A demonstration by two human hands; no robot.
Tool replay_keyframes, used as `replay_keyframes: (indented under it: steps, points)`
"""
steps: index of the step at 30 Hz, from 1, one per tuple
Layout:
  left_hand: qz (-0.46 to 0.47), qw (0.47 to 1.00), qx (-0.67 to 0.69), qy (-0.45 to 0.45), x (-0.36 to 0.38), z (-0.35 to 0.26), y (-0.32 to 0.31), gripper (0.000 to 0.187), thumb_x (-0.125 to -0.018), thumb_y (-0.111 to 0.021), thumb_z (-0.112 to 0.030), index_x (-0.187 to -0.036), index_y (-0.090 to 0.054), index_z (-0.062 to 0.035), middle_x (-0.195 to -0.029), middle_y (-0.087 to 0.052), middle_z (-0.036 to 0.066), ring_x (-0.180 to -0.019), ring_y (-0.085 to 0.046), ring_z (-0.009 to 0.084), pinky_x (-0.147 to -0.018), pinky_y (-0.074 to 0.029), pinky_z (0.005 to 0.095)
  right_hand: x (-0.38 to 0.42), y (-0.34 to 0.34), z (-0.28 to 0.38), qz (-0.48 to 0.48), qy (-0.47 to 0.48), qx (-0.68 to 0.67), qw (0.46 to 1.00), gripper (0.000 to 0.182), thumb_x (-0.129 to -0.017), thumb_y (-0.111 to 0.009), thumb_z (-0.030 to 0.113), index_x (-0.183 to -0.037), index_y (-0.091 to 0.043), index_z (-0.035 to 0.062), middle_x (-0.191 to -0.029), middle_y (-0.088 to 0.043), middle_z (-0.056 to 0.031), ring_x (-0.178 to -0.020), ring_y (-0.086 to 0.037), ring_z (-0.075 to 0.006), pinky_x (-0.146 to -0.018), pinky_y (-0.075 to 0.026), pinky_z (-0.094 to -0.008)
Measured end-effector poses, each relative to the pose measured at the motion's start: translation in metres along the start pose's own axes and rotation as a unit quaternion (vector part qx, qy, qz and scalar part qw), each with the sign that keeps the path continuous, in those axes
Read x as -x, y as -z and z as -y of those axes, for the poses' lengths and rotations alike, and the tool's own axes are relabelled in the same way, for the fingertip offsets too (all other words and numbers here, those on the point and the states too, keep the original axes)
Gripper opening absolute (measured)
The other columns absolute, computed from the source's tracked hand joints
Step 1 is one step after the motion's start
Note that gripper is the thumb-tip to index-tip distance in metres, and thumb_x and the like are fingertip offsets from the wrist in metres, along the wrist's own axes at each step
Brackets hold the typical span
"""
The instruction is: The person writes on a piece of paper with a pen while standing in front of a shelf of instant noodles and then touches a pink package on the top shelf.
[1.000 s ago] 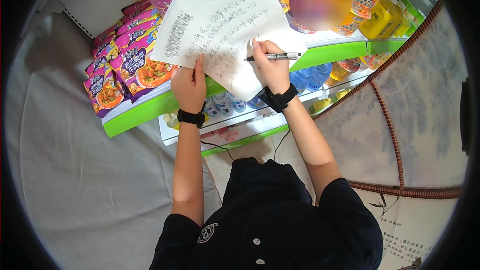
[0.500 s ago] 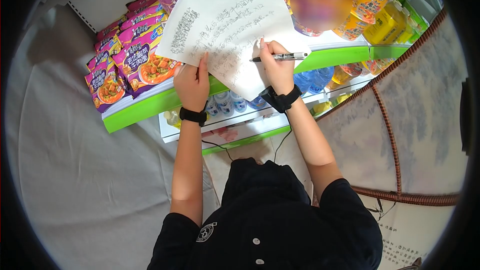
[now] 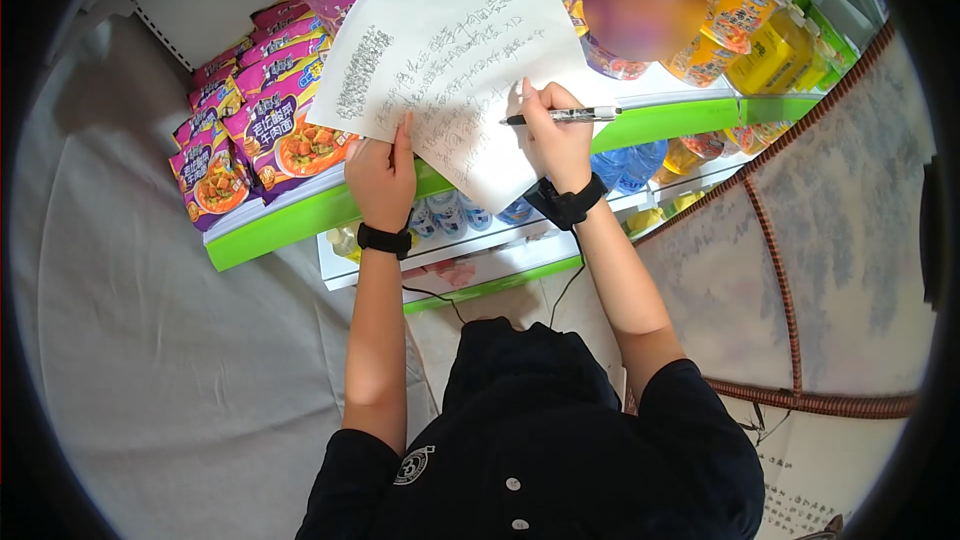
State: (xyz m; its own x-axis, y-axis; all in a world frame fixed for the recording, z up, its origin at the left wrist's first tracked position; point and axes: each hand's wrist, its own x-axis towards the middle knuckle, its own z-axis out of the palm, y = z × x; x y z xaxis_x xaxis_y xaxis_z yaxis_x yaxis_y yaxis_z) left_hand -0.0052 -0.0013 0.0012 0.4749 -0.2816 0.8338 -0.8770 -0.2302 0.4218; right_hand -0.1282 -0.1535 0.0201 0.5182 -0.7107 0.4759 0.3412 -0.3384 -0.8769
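A white sheet of paper (image 3: 400,35) with several lines of handwriting is held up in front of the shelf. My left hand (image 3: 382,178) pinches its lower left edge, thumb on top. At the lower right edge, my right hand (image 3: 558,135) is closed on the paper, with its thumb on the sheet. A pen (image 3: 585,115) with a dark tip and pale barrel lies across that same hand, its tip pointing left over the paper. The right fingers under the sheet are hidden. Both wrists wear black straps with cables.
Purple instant noodle packets (image 3: 285,130) are stacked on the upper shelf at left. Noodle cups (image 3: 735,0) and yellow bottles (image 3: 775,50) stand at right. A green shelf edge (image 3: 680,123) runs below them. Water bottles (image 3: 445,212) fill the lower shelf. Grey cloth (image 3: 180,340) hangs at left.
The paper and my left hand have shifted very slightly left and down in view. Both hands keep the same hold, and the pen stays in my right hand.
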Motion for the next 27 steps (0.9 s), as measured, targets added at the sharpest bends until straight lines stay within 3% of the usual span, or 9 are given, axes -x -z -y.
replay_keyframes:
  steps: [3, 5, 8, 10, 12, 27]
  points:
    - [0.026, 0.999, -0.013, 0.013, 0.0029, 0.0025, 0.0039, 0.018, -0.087, -0.059, -0.016, -0.077, -0.064, -0.0017, -0.06, -0.055, 0.01, -0.056, -0.048, 0.0256, -0.057, -0.037, 0.0351, -0.0004, -0.0007, 0.0036, 0.009, -0.04, -0.016, 0.999, 0.037, -0.089, -0.058, 0.015, -0.057, -0.043, 0.004, -0.051, -0.046, 0.0025, -0.05, -0.038, -0.0043, -0.047, -0.033, -0.0235]
    - [0.047, 0.998, -0.021, 0.023, 0.0024, 0.003, 0.0042, 0.02, -0.088, -0.058, -0.018, -0.084, -0.066, -0.0002, -0.064, -0.058, 0.011, -0.06, -0.049, 0.0249, -0.057, -0.038, 0.0349, -0.0024, -0.0014, -0.0011, -0.007, 0.032, 0.0, 0.999, 0.038, -0.089, -0.059, 0.017, -0.057, -0.043, 0.0046, -0.049, -0.045, 0.0023, -0.048, -0.037, -0.0039, -0.045, -0.032, -0.0224]
    - [0.028, 1.0, -0.013, 0.004, 0.0017, 0.0017, 0.0016, 0.019, -0.088, -0.058, -0.018, -0.086, -0.067, -0.0005, -0.065, -0.059, 0.011, -0.059, -0.048, 0.0242, -0.057, -0.038, 0.0346, -0.0026, -0.0014, -0.0042, 0.003, 0.042, 0.019, 0.999, 0.038, -0.09, -0.059, 0.017, -0.057, -0.043, 0.005, -0.049, -0.047, 0.0017, -0.045, -0.038, -0.0037, -0.042, -0.031, -0.0218]
    - [0.006, 1.0, -0.002, 0.01, 0.0013, 0.0008, 0.0, 0.017, -0.085, -0.061, -0.015, -0.073, -0.064, -0.0031, -0.057, -0.053, 0.009, -0.054, -0.047, 0.026, -0.057, -0.036, 0.035, -0.0025, -0.0023, -0.001, -0.01, 0.013, 0.0, 1.0, 0.038, -0.09, -0.058, 0.017, -0.057, -0.044, 0.0052, -0.049, -0.047, 0.0014, -0.044, -0.038, -0.0035, -0.042, -0.031, -0.0218]
    - [0.005, 1.0, -0.004, 0.008, 0.0006, -0.0005, 0.0005, 0.017, -0.085, -0.061, -0.015, -0.074, -0.064, -0.0031, -0.057, -0.053, 0.009, -0.054, -0.047, 0.0259, -0.057, -0.036, 0.035, -0.0018, -0.0024, 0.0002, -0.021, -0.016, -0.02, 0.999, 0.038, -0.09, -0.058, 0.017, -0.057, -0.044, 0.0053, -0.049, -0.048, 0.0011, -0.043, -0.038, -0.0034, -0.041, -0.03, -0.0217]
    - [0.006, 1.0, -0.004, 0.005, 0.0018, 0.0022, 0.0, 0.02, -0.084, -0.062, -0.015, -0.069, -0.061, -0.0028, -0.056, -0.052, 0.009, -0.053, -0.046, 0.0263, -0.057, -0.036, 0.0357, -0.0034, -0.0004, -0.001, -0.029, 0.024, 0.009, 0.999, 0.037, -0.09, -0.057, 0.015, -0.058, -0.042, 0.0043, -0.052, -0.045, 0.0024, -0.049, -0.036, -0.0035, -0.045, -0.031, -0.0227]
